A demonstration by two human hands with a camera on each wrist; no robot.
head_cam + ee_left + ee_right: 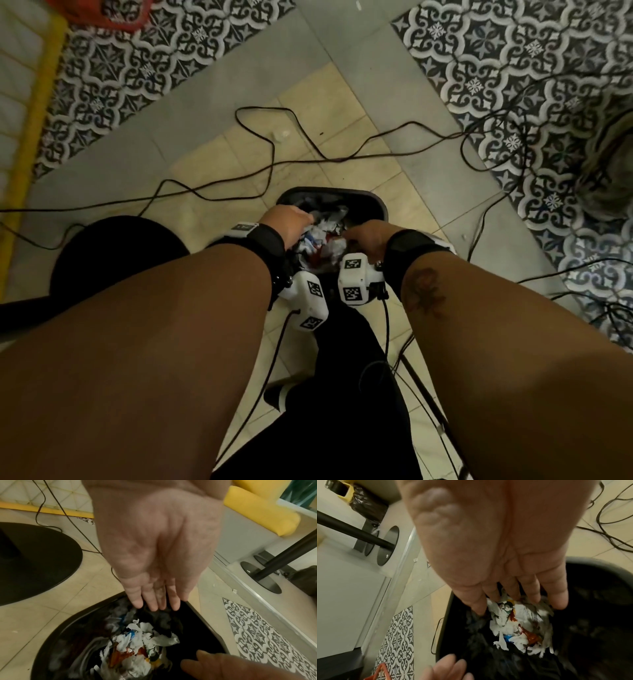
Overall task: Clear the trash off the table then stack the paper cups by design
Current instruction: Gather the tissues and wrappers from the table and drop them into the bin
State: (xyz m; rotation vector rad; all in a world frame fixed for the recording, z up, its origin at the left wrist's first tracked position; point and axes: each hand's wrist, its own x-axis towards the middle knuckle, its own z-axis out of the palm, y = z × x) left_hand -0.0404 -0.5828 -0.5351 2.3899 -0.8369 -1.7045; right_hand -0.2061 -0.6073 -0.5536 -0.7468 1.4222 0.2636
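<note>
- Your left hand (154,550) hangs over the far-left side of the black plastic trash bin (378,207), palm toward its wrist camera, fingers (152,601) straight and close together, holding nothing.
- Your right hand (501,555) hangs over the bin's right side, fingers (556,596) straight and pointing down, also holding nothing; its fingertips are just above the trash, and you cannot tell from the views whether they touch it.
- The trash, a heap of crumpled white paper scraps and coloured wrappers (137,646), lies inside the bin, on the black liner; red-orange, blue and green bits show among the white.
- In the head view, the heap (323,236) sits between your two hands.
- The bin stands on the beige tiled floor (329,113), right in front of your legs in black trousers (356,394).
- No paper cups or table top in any view.
- Black cables (260,137) loop across the floor beyond the bin.
- A round black pedestal base (34,563) sits on the floor just left of the bin.
- Patterned navy-and-white tiles (513,68) flank the plain floor on both sides.
- A yellow cushioned seat (260,509) is off to the right in the left wrist view.
</note>
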